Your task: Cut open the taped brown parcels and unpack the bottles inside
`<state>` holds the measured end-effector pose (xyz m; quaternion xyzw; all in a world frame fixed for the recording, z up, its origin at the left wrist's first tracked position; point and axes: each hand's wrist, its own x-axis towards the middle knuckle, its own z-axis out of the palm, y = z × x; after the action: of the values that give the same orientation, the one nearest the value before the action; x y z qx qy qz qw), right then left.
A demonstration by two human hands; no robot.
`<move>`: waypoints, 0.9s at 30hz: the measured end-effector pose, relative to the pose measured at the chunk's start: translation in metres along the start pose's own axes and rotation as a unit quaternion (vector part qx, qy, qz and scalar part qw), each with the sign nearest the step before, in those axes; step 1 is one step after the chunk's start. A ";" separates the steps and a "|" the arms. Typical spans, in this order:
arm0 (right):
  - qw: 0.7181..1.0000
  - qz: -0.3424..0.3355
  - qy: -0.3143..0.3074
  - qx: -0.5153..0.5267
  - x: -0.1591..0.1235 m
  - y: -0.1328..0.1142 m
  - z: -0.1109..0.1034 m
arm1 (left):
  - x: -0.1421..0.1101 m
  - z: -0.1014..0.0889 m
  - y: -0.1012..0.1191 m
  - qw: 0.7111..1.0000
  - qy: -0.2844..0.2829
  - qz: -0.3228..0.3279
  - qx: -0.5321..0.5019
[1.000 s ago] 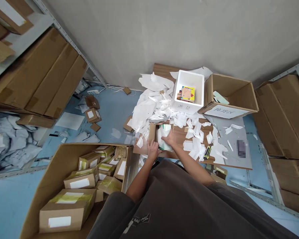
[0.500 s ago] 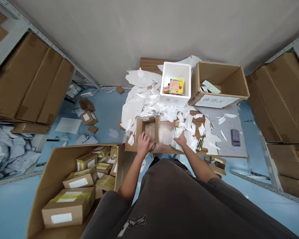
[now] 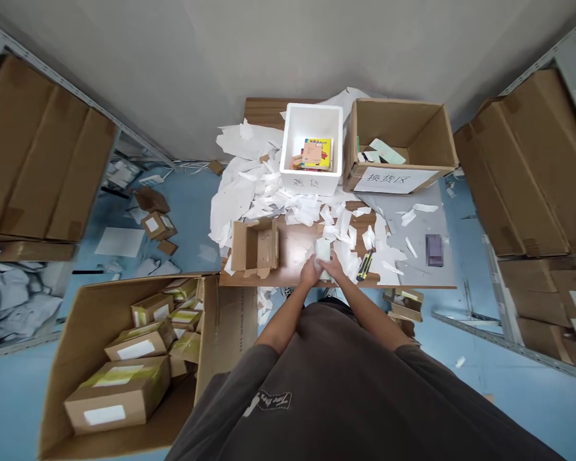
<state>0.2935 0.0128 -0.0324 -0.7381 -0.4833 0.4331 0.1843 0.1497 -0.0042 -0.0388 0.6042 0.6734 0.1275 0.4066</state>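
Observation:
Both of my hands meet over the near edge of the low table (image 3: 297, 246). My left hand (image 3: 310, 272) and my right hand (image 3: 335, 269) are closed together on a small white packet (image 3: 322, 249) held just above the tabletop. An opened small cardboard box (image 3: 253, 246) lies empty to the left of my hands, apart from them. A yellow-and-black utility knife (image 3: 364, 266) lies on the table just right of my right hand.
Torn white paper (image 3: 249, 186) litters the table and spills off its left side. A white foam box (image 3: 311, 148) with colourful items and an open carton (image 3: 396, 144) with a label stand at the back. A big carton (image 3: 125, 346) of small parcels sits on the floor at left. Shelves of cartons flank both sides.
My right hand pulled the white packet out of the small box and carried it right; my left hand let go of the box and joined it on the packet.

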 end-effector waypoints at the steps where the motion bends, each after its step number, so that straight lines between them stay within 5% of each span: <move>1: 0.999 0.030 -0.013 0.029 -0.002 0.003 -0.005 | 0.005 0.002 -0.001 0.999 0.008 -0.031 -0.020; 6: 0.988 0.114 -0.031 0.097 -0.008 0.018 -0.036 | 0.018 -0.018 -0.027 0.984 0.059 -0.154 -0.065; 12: 0.994 0.089 -0.062 -0.005 -0.012 0.031 -0.039 | 0.007 -0.039 -0.061 0.957 0.130 -0.254 -0.050; 15: 0.995 0.051 -0.077 -0.029 -0.017 0.036 -0.026 | -0.021 -0.034 -0.063 0.954 0.183 -0.236 -0.023; 17: 0.996 0.037 -0.083 -0.026 -0.020 0.042 -0.017 | -0.039 -0.025 -0.059 0.966 0.208 -0.151 0.004; 21: 0.993 0.049 -0.110 0.019 -0.020 0.053 -0.001 | -0.047 0.002 -0.043 0.991 0.066 0.002 -0.118; 24: 0.989 0.053 -0.122 0.071 -0.019 0.054 0.007 | -0.033 0.017 -0.027 0.970 -0.033 0.025 -0.238; 27: 0.984 0.029 -0.121 0.129 -0.018 0.046 0.004 | -0.023 0.017 -0.014 0.946 -0.058 0.033 -0.319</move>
<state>0.3128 -0.0247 -0.0588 -0.6639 -0.4203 0.5834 0.2055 0.1506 -0.0344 -0.0495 0.4711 0.5528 0.3136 0.6117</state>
